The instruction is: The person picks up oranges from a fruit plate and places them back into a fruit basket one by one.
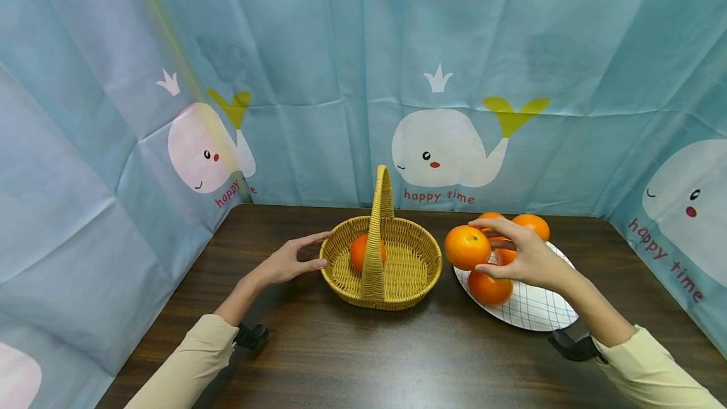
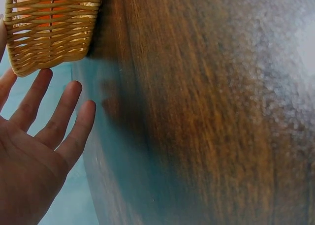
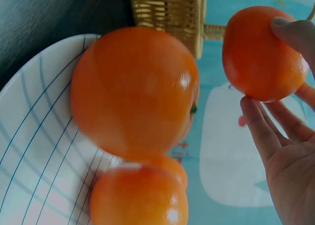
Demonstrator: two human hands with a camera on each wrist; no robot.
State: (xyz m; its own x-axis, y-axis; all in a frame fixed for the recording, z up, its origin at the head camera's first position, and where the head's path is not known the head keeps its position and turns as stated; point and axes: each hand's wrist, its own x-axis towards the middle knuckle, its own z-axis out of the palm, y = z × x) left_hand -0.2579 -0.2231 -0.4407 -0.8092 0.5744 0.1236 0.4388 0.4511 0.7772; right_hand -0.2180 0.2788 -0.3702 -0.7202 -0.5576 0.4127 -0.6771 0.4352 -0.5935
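In the head view, an oval woven basket (image 1: 409, 295) with a tall arched handle stands on the table, one orange (image 1: 358, 252) inside it, partly behind the handle. My left hand (image 1: 286, 262) is at the basket's left side, thumb and index finger at the rim. Its other fingers are spread fairly straight in the left wrist view. Between thumb and fingers, my right hand (image 1: 531, 254) holds an orange (image 1: 467, 248) above the left part of a plate (image 1: 539, 308). Several more oranges (image 3: 133, 92) sit on that white plate with dark grid lines, some partly hidden by the hand.
The dark wooden table (image 1: 363, 358) reaches back to a light blue curtain (image 1: 318, 81) printed with white whales, which also hangs along the left and right sides. A narrow gap separates basket and plate. Each wrist wears a black camera strap (image 1: 573, 346).
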